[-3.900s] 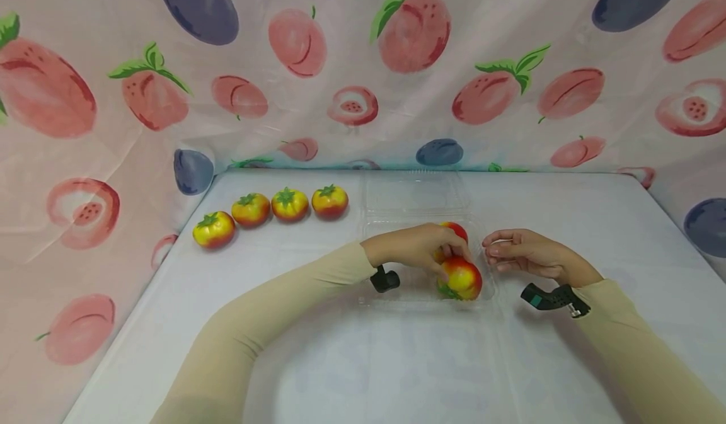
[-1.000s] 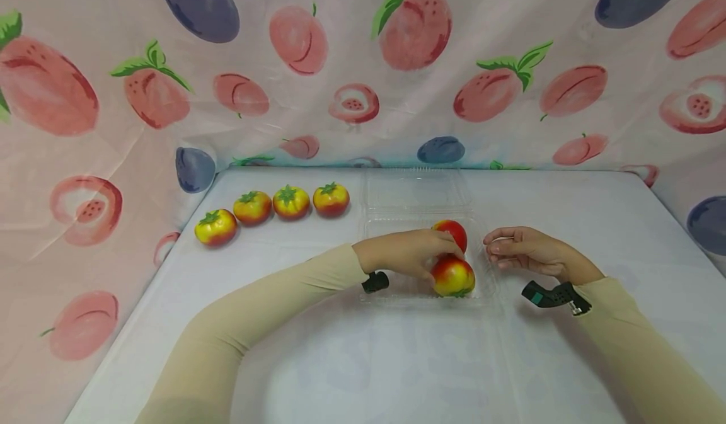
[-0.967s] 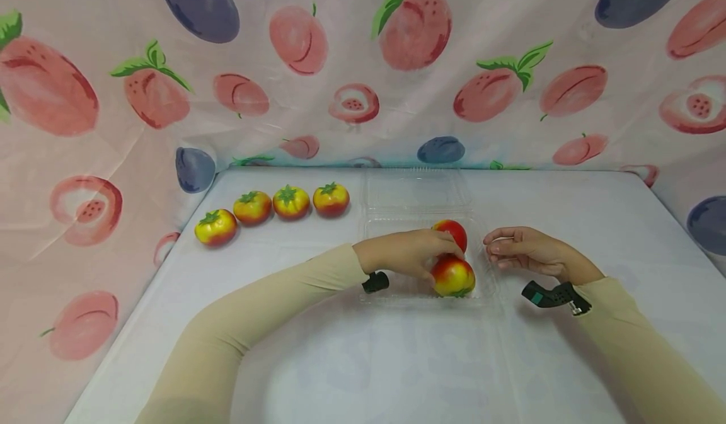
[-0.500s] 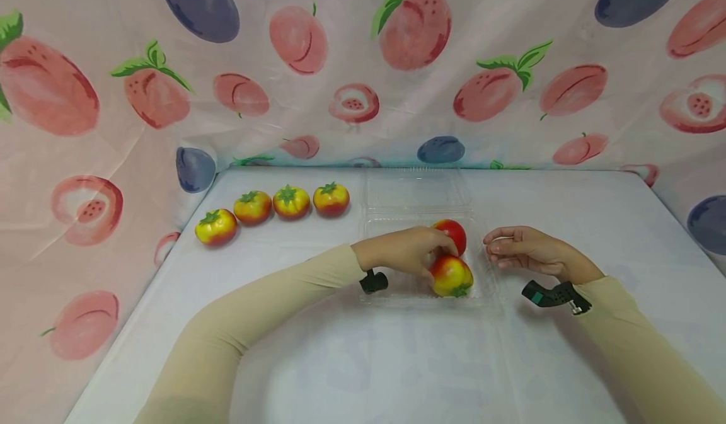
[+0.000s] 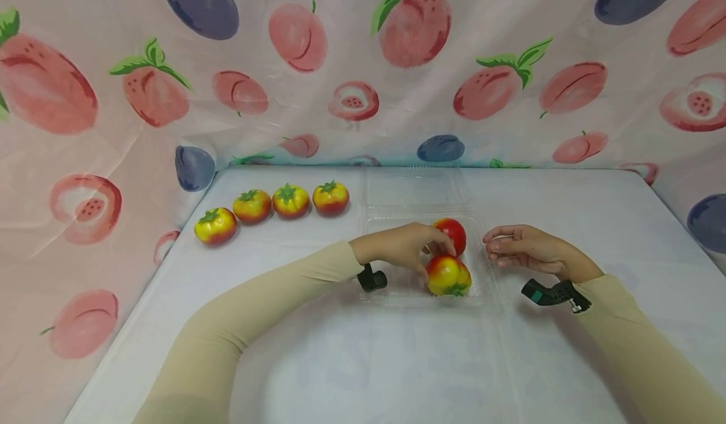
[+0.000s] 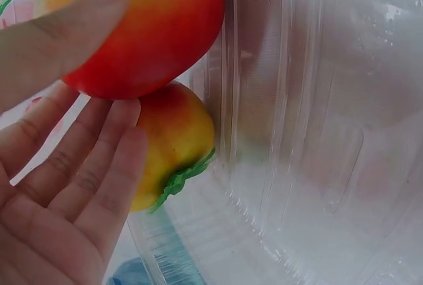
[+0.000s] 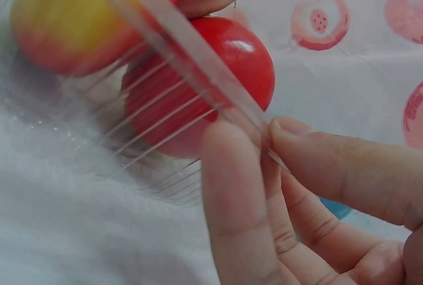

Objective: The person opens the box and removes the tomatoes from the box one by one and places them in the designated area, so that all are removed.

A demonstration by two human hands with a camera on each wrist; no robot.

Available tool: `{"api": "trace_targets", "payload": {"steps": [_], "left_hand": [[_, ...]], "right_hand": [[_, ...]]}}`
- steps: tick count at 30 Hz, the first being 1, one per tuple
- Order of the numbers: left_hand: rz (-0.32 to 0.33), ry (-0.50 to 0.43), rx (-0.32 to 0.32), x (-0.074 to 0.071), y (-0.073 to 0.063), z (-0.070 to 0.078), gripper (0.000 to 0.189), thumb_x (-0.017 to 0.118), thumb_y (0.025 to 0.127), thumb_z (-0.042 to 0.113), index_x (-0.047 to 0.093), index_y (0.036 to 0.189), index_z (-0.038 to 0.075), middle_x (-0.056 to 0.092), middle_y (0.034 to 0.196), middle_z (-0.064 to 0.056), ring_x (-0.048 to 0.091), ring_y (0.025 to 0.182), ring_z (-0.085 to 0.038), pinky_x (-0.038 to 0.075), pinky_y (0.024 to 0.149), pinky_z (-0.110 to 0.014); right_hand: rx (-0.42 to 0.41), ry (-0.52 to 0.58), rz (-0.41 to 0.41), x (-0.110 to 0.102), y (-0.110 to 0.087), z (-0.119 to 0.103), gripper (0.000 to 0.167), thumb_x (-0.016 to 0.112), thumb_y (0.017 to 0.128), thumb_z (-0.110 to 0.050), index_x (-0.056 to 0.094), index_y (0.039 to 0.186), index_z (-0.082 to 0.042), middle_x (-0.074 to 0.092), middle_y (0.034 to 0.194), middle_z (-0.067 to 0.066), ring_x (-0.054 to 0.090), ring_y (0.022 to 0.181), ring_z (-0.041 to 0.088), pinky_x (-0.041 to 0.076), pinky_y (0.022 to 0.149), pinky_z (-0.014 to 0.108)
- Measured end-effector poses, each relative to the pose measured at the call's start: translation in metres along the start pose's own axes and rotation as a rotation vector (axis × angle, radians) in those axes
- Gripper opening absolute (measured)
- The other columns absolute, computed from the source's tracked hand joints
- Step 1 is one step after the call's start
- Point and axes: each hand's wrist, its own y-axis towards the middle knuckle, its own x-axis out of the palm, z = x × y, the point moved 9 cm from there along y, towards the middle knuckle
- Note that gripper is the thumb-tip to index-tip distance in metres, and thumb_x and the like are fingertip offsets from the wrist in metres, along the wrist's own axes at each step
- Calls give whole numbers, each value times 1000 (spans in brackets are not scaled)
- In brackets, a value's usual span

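A clear plastic clamshell box (image 5: 391, 295) lies open on the table with two red-and-yellow tomato-like fruits in its right part. My left hand (image 5: 404, 246) reaches into the box and holds the nearer fruit (image 5: 449, 277) between thumb and fingers. In the left wrist view its thumb lies on the fruit (image 6: 165, 27) and its fingertips touch the lower edge. Just behind sits the farther fruit (image 5: 454, 236), mostly red and partly covered by the left fingers. My right hand (image 5: 530, 251) is at the box's right side; in the right wrist view thumb and index finger pinch its rim (image 7: 225, 93).
Several similar fruits stand in a row at the back left, among them a leftmost fruit (image 5: 215, 226) and a rightmost fruit (image 5: 331, 198). The box's lid (image 5: 416, 188) lies folded back. A fruit-print cloth (image 5: 295, 96) hangs behind the white table (image 5: 363, 361).
The left hand and the nearer fruit have shifted slightly left, and its green leaves have turned more into view toward the front. The right hand stays in place.
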Motion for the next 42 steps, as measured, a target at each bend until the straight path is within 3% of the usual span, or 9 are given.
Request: {"api": "trace_targets", "payload": {"steps": [6,15,23,30,42], "left_hand": [[-10,-15,15,1,0,-1,51,79,72,7,59,119,8,62,118,-4,58,108,-13,48,93,-15],[-36,-8,55,5,-1,4,56,79,73,8,56,124,8,58,125,-5,55,112,-16,47,95,-16],[-72,94,43,10,-2,6,62,79,74,14,53,130,17,50,127,-4,44,119,-14,47,95,-16],[-52,136,79,8,-2,10,60,80,73,15,56,128,14,54,127,-2,48,117,-13,44,97,-14],[-88,140,61,12,-1,10,67,80,73,11,52,133,11,52,136,-1,49,119,-13,38,103,-14]], "right_hand": [[10,-9,27,-1,0,0,18,48,96,-3,62,103,-12,71,93,0,67,83,10,56,78,21],[-3,3,-8,0,0,0,20,45,98,-3,62,104,-12,71,93,0,67,84,10,56,80,21],[-7,-3,-17,1,0,-1,20,45,98,-3,62,104,-12,71,94,0,67,85,10,56,80,21],[-10,-4,-11,1,0,-1,19,46,97,-3,62,104,-11,71,93,0,66,84,10,56,79,21],[-11,-2,-7,1,-1,-1,20,45,97,-3,62,104,-12,70,93,0,66,84,10,56,78,21]]}}
